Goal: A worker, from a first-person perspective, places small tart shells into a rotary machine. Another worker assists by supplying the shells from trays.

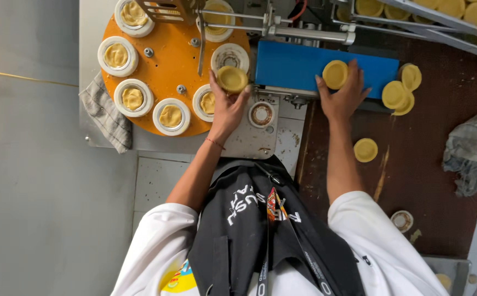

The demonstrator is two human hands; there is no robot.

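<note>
My left hand holds a pressed yellow tart shell just above the right rim of the orange turntable. White ring moulds with dough sit around that turntable; one mould next to the hand has no dough in it. My right hand rests on the blue conveyor belt, fingers on another yellow tart shell. More shells are piled at the belt's right end, and one shell lies alone on the brown table.
A metal press arm reaches over the turntable. A grey striped cloth hangs at the machine's left, a crumpled rag lies at the right. A rack of shells runs along the top right. A small round cup sits on the brown table.
</note>
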